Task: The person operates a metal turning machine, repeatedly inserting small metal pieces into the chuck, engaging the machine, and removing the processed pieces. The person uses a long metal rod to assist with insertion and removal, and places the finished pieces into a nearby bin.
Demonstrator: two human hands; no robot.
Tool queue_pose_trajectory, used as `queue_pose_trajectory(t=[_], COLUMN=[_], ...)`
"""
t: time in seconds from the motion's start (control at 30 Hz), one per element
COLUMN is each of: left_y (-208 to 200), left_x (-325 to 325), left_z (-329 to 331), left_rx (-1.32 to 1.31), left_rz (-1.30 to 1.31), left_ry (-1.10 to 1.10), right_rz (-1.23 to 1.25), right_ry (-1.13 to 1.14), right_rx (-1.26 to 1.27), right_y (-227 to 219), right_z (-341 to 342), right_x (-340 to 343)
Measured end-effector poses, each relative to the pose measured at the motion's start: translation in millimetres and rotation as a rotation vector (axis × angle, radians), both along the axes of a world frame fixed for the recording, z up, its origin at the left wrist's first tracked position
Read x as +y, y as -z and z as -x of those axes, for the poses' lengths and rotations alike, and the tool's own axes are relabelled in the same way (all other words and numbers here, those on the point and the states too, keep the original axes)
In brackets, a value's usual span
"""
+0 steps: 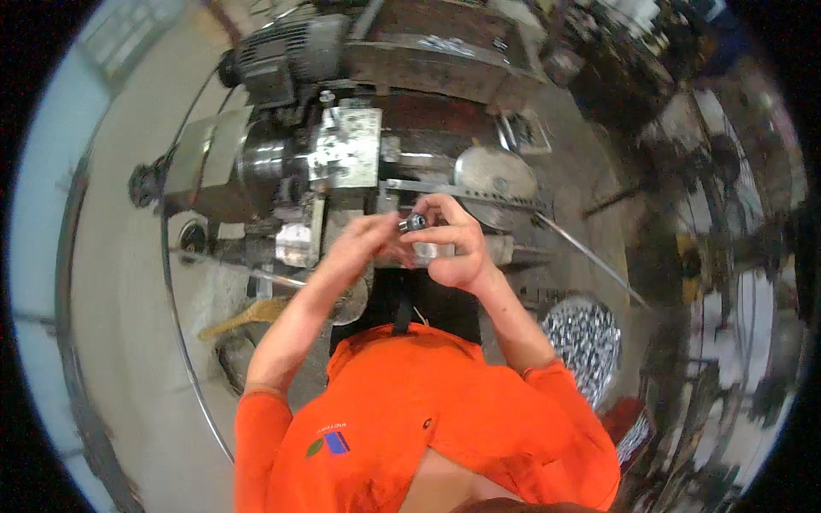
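A small dark metal cylinder point(413, 223) with a round opening at one end is held up in front of my body, between both hands. My right hand point(460, 244) is closed round it, with bent fingers on its right side and the thumb below. From the left, my left hand point(368, 242) pinches its other end; those fingertips are partly hidden and slightly blurred. Beyond the hands stands a lathe-like machine, with a bright metal block point(346, 147) and a dark cylindrical chuck point(263, 160). A perforated flat bar point(466, 192) crosses just past my right hand.
A round metal disc point(496, 173) lies on the machine's right. Low on the right is a container full of small shiny metal pieces point(583, 346). A wooden-handled brush point(244, 317) lies at left, near a cable point(174, 303). A long rod point(594, 259) slants rightward. An electric motor point(286, 56) stands behind.
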State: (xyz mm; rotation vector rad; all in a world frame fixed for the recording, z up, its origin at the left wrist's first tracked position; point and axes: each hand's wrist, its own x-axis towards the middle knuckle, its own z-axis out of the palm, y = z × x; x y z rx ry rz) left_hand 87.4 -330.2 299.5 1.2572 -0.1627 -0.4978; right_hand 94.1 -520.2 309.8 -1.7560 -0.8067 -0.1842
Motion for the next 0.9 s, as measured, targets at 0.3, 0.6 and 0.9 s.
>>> queue_pose_trajectory(t=[0.3,0.6,0.9], left_y=[-4.9,-40.4,-10.8], left_x=[22.6,115.1,311.5], left_z=[12.0,37.0,177.4], left_rx=[-0.275,-0.264,-0.242], left_rz=[-0.401,-0.599,-1.695], left_ry=[-0.206,-0.328,-0.871], right_rz=[0.219,0.407,0.876], right_ry=[-0.1,-0.316,-0.134], right_rx=[-0.057,-0.247,-0.266], right_y=[-2.0,-37.6,5.6], right_z=[-2.2,-65.8,-161.9], right_x=[32.0,97.3,206.0])
